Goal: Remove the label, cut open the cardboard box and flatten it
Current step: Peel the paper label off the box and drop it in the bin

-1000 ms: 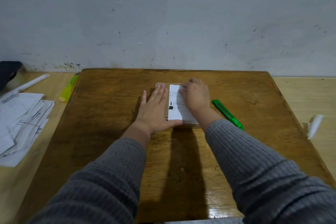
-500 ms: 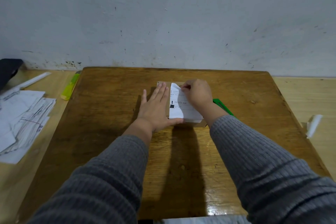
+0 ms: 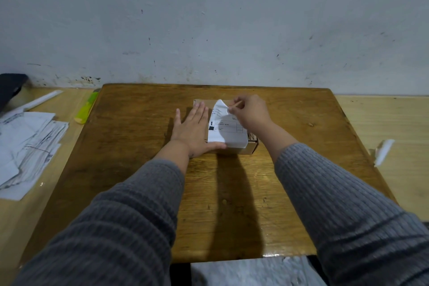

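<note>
A small brown cardboard box [image 3: 241, 149] lies on the dark wooden table [image 3: 139, 146], near its far middle. A white printed label [image 3: 228, 132] covers the box top; its far end is peeled up and curls toward me. My right hand [image 3: 251, 112] pinches that lifted far edge of the label. My left hand [image 3: 192, 131] presses flat on the left part of the box, fingers straight, thumb along the near edge. The green cutter is hidden behind my right forearm.
A pile of white papers [image 3: 25, 146] lies on the lighter surface at the left. A yellow-green cutter [image 3: 87, 108] sits by the table's left far corner, with a white strip [image 3: 43, 99] behind it. A torn white scrap [image 3: 384, 151] lies at the right. The wall stands close behind.
My right hand has lifted the label's far edge off the box and pulled it up and toward me. My left hand stays flat on the box.
</note>
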`<state>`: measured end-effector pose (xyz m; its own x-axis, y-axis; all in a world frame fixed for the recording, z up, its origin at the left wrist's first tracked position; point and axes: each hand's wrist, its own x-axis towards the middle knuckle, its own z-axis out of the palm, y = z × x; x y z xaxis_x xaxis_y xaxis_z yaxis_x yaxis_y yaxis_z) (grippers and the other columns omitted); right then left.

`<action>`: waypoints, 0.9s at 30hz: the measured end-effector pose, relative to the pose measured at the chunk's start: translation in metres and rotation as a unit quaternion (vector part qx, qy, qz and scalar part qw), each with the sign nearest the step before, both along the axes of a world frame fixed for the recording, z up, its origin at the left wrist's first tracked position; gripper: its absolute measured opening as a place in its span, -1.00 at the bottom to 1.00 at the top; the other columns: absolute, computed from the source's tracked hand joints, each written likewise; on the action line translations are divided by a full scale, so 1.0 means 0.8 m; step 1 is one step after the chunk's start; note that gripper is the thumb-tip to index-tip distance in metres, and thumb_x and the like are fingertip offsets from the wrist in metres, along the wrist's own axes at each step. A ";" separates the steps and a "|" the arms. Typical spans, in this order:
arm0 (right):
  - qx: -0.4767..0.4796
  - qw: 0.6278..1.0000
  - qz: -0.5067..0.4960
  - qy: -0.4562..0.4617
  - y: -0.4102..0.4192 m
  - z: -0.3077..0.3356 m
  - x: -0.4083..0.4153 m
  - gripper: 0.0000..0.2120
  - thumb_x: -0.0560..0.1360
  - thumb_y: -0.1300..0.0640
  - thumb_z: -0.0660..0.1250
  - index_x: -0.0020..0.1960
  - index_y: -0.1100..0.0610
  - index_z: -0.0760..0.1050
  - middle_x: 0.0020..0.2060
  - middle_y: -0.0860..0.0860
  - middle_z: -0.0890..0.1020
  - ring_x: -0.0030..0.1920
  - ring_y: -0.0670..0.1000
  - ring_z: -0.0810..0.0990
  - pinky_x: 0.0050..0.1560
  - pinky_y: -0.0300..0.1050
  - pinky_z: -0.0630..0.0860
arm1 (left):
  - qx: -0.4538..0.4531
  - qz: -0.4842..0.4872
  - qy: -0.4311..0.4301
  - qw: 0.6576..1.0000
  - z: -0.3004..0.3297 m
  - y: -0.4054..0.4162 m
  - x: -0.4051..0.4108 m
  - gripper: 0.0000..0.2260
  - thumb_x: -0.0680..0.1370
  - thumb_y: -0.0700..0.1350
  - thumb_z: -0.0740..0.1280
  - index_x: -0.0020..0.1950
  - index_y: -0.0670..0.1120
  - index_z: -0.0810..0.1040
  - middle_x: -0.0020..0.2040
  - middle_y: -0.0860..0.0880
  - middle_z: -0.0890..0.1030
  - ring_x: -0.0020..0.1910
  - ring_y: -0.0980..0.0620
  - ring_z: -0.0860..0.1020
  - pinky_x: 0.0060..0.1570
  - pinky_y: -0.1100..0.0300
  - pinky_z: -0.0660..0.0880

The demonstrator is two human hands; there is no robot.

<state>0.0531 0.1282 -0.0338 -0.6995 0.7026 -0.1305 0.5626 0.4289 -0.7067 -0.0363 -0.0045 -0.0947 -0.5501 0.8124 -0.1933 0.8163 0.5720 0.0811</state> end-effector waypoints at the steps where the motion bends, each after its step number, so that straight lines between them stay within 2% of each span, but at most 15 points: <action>1: 0.012 1.000 0.003 0.014 -0.002 -0.002 0.001 -0.90 0.51 0.17 0.34 -0.13 0.01 0.47 -0.14 0.00 0.63 -0.11 0.04 0.59 -0.16 -0.03 0.57 | 0.006 0.002 0.001 1.000 -0.001 -0.001 0.002 0.07 0.36 0.54 0.10 0.58 -0.10 -0.22 0.59 -0.03 -0.25 0.54 0.04 -0.28 0.45 -0.28 -0.24; 4: 0.110 0.994 0.020 0.010 -0.005 -0.014 -0.002 -0.89 0.55 0.09 0.28 -0.10 -0.07 0.54 -0.12 -0.06 0.65 -0.04 0.04 0.57 0.10 0.00 0.43 | 0.020 0.005 0.000 1.000 -0.004 -0.004 0.006 0.04 0.37 0.52 0.11 0.59 -0.09 -0.21 0.59 -0.01 -0.23 0.55 0.06 -0.27 0.46 -0.27 -0.24; 6: 0.194 0.980 0.044 -0.008 -0.002 -0.023 -0.004 -0.83 0.57 0.07 0.25 0.06 -0.06 0.60 0.02 -0.05 0.66 0.11 0.05 0.50 0.13 -0.01 0.28 | 0.024 0.005 -0.001 1.000 -0.005 -0.004 0.006 0.04 0.37 0.52 0.10 0.59 -0.09 -0.21 0.59 -0.01 -0.24 0.55 0.06 -0.27 0.45 -0.27 -0.26; 9: 0.275 0.953 0.111 -0.066 0.005 -0.026 -0.004 -0.71 0.53 -0.01 0.30 0.23 -0.03 0.54 0.18 -0.02 0.58 0.24 0.06 0.38 0.19 0.00 0.23 | 0.029 0.005 -0.002 1.000 -0.007 -0.003 0.005 0.04 0.37 0.53 0.08 0.59 -0.09 -0.20 0.59 -0.01 -0.24 0.54 0.06 -0.28 0.44 -0.27 -0.26; 11: 0.308 0.936 0.141 -0.092 0.006 -0.025 -0.005 -0.68 0.52 -0.03 0.30 0.24 0.00 0.53 0.19 0.00 0.57 0.24 0.06 0.36 0.22 0.00 0.21 | 0.028 0.005 -0.002 1.000 -0.008 -0.003 0.005 0.03 0.37 0.53 0.08 0.58 -0.09 -0.21 0.59 -0.01 -0.24 0.54 0.06 -0.28 0.44 -0.26 -0.26; 14: 0.360 0.916 0.152 -0.091 0.006 -0.023 -0.003 -0.72 0.53 -0.05 0.27 0.16 0.01 0.60 0.09 -0.01 0.59 0.17 0.07 0.38 0.20 0.00 0.23 | 0.029 0.003 0.005 1.000 -0.009 -0.005 0.005 0.04 0.37 0.54 0.06 0.58 -0.09 -0.21 0.59 0.00 -0.24 0.55 0.06 -0.27 0.44 -0.26 -0.25; 16: 0.351 0.924 0.142 -0.060 0.008 -0.023 0.000 -0.75 0.52 -0.05 0.29 0.10 0.01 0.63 0.10 -0.04 0.60 0.17 0.07 0.38 0.18 0.00 0.25 | 0.029 0.002 0.008 1.000 -0.010 -0.005 0.004 0.04 0.36 0.54 0.04 0.58 -0.09 -0.21 0.59 0.00 -0.24 0.54 0.06 -0.28 0.45 -0.26 -0.24; 18: 0.297 0.944 0.135 -0.042 0.012 -0.025 0.004 -0.79 0.51 -0.03 0.32 0.05 0.01 0.66 0.08 -0.06 0.65 0.17 0.06 0.44 0.17 -0.01 0.31 | 0.027 0.001 0.007 1.000 -0.011 -0.005 0.003 0.04 0.36 0.55 0.03 0.58 -0.09 -0.21 0.59 0.00 -0.25 0.54 0.07 -0.28 0.46 -0.26 -0.23; 22: 0.197 0.975 0.099 -0.030 0.010 -0.023 0.015 -0.83 0.53 0.04 0.32 -0.01 0.06 0.67 -0.06 -0.02 0.70 -0.01 0.00 0.61 0.05 -0.06 0.51 | 0.021 0.012 -0.003 1.000 -0.010 -0.001 0.004 0.04 0.36 0.55 0.06 0.59 -0.08 -0.21 0.59 0.01 -0.25 0.54 0.07 -0.27 0.46 -0.27 -0.20; 24: 0.177 0.981 0.074 -0.024 0.010 -0.022 0.022 -0.85 0.52 0.06 0.34 -0.02 0.07 0.66 -0.07 0.00 0.70 -0.05 -0.01 0.61 -0.05 -0.13 0.51 | 0.018 0.020 -0.003 1.000 -0.009 0.004 0.005 0.03 0.37 0.54 0.07 0.59 -0.08 -0.21 0.59 0.01 -0.25 0.55 0.06 -0.26 0.47 -0.27 -0.20; 27: 0.156 0.986 0.048 -0.021 0.011 -0.020 0.035 -0.86 0.51 0.08 0.36 -0.05 0.11 0.67 -0.10 0.03 0.70 -0.07 0.00 0.62 -0.07 -0.15 0.51 | 0.010 0.017 0.000 1.000 -0.005 0.008 0.006 0.03 0.38 0.53 0.08 0.59 -0.08 -0.21 0.59 0.00 -0.24 0.55 0.05 -0.26 0.46 -0.27 -0.21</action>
